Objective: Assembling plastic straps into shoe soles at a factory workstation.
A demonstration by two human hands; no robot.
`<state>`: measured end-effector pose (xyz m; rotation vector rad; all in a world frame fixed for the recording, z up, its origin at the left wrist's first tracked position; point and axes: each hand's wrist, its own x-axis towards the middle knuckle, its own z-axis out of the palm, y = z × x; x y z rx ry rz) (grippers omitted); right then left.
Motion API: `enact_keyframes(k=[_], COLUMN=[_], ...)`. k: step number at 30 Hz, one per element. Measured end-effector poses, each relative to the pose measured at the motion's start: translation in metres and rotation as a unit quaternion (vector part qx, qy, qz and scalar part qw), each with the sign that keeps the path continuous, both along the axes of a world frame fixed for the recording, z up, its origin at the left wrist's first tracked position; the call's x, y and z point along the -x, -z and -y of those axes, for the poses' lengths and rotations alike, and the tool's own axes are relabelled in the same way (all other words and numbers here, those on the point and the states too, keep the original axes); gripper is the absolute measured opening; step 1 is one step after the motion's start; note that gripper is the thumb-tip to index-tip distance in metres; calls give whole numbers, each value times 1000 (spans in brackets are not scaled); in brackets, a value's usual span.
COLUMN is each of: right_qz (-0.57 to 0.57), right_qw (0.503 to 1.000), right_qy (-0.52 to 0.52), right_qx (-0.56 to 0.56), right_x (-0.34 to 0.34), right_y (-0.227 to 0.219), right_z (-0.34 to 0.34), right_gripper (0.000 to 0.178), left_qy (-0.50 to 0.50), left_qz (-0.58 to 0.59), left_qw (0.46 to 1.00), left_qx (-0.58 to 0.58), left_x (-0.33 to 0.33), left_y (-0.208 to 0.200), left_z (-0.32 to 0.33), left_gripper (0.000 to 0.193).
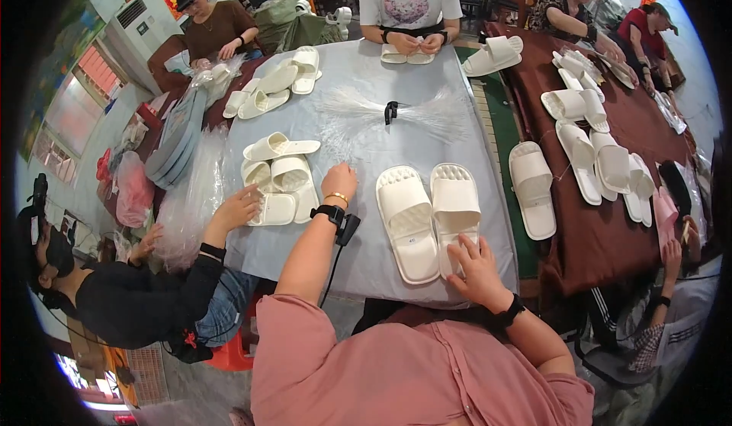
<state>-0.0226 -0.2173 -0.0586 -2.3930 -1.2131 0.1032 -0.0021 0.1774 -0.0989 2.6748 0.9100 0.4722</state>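
Observation:
A pair of cream slide slippers lies side by side in front of me, the left slipper (404, 224) and the right slipper (456, 197), toes pointing away. My right hand (480, 273) rests on the heel end of the right slipper with its fingers spread. To the left of the pair, my left hand (338, 180) is held over the table with curled fingers; what they hold, if anything, is hidden. Just beyond it lies a bundle of thin clear plastic strands (343, 113), gathered in the middle by a black band (391, 112).
More cream slippers (288, 174) are piled to the left, where a person's hand (239, 206) touches them. Other slippers (267, 91) lie at the far left. A person across the grey-blue table (358, 262) handles slippers (406, 57). A brown-covered table (564, 235) with slippers stands at right.

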Motion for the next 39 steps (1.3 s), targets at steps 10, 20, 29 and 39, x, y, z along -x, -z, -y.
enact_keyframes(k=[10,20,29,39], right_qz=[-2,-5,-44,-183], right_qw=[1000,1000,997,953], right_qy=[1,3,18,-97], right_qx=[7,-2,-58,-222], right_x=[-1,-2,-11,-1], right_y=[3,12,9,-51], right_z=[1,4,12,-66], right_gripper=[58,59,52,36], left_qy=[-23,-21,18,204], left_qz=[-37,-108,-164,-163], left_qw=[998,988,941,755], left_qx=[42,105,296,601], left_x=[0,8,66,126], left_y=[-16,-19,-40,-103], left_z=[14,7,27,115], left_gripper=[33,27,24,12])
